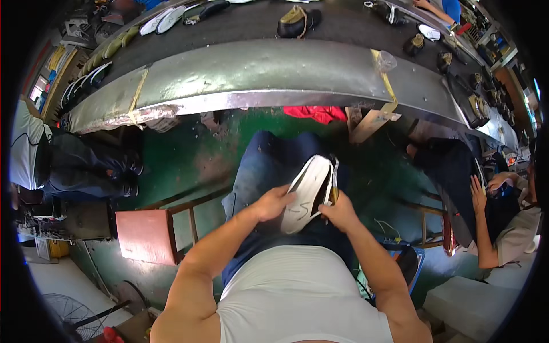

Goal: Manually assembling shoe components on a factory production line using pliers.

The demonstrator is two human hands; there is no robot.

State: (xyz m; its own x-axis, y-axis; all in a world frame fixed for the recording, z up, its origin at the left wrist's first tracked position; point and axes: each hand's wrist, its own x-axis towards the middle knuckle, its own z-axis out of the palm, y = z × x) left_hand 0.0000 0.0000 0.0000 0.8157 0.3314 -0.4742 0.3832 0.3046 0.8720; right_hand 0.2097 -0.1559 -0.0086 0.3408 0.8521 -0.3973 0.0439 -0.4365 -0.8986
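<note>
Over my lap I hold a shoe, its white sole turned toward me and marked with dark curved lines. My left hand is closed on the sole's left edge, thumb lying on the white face. On the opposite side, my right hand grips the shoe's dark edge, fingers mostly hidden behind it. A small yellowish patch shows just above the right thumb; whether it belongs to the shoe or is a separate thing, I cannot tell.
Ahead runs a conveyor with a metal edge, carrying a black and tan shoe and several others. A red-brown stool stands at left. People are on both sides. Red cloth lies under the conveyor; a fan is lower left.
</note>
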